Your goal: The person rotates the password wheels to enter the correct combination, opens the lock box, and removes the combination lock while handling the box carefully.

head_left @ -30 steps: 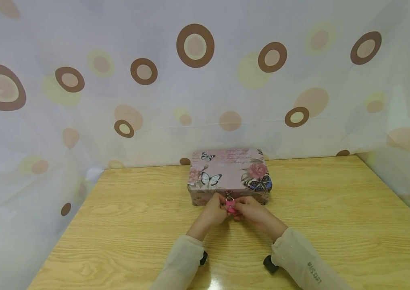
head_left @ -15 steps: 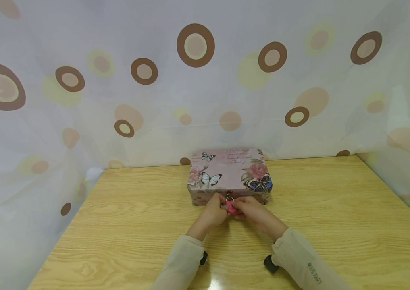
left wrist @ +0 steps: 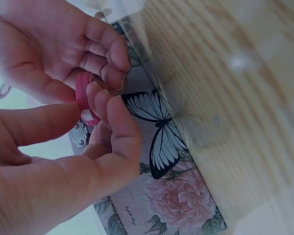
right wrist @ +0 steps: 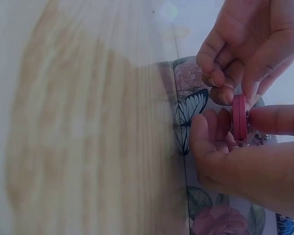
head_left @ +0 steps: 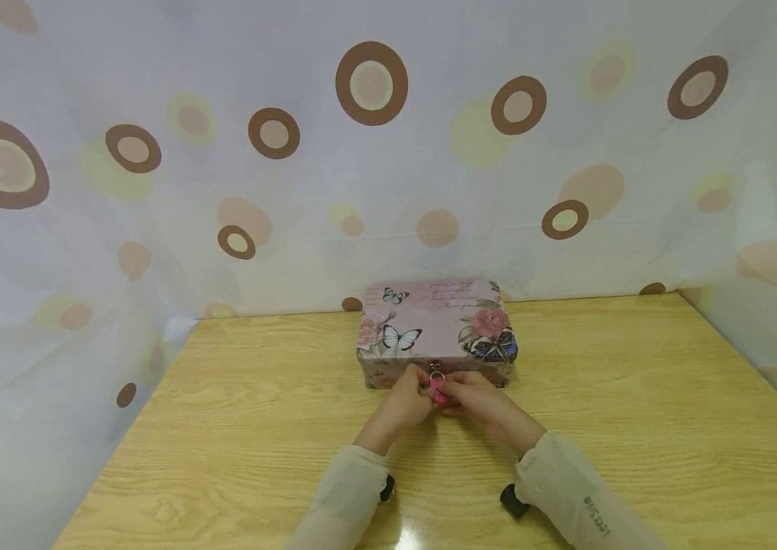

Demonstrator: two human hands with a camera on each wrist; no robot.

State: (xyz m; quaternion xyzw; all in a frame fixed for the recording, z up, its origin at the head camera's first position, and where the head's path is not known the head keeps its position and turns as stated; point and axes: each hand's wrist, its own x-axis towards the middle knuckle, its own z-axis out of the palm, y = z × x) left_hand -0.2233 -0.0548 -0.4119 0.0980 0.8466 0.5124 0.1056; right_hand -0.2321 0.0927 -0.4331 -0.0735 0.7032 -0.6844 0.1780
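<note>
A pink padlock (head_left: 438, 390) hangs by its metal shackle at the clasp (head_left: 435, 364) on the front of a pink box (head_left: 429, 325) printed with butterflies and roses. My left hand (head_left: 407, 397) pinches the padlock from the left, thumb and fingertips at its edge. From the other side, my right hand (head_left: 480, 399) grips the padlock body between thumb and curled fingers. Up close in the right wrist view, the padlock (right wrist: 239, 117) is seen edge-on between both hands. Fingers hide part of the shackle and the lock's face.
The box stands near the back edge of a wood-grain table (head_left: 257, 420). Behind it hangs a pale curtain (head_left: 429, 168) with brown and peach circles, which also lines both sides. Black wrist straps (head_left: 514, 501) show below the sleeves.
The padlock has turned a little between my fingers and now shows less of its front face. Both hands keep nearly the same place, and the box stays put.
</note>
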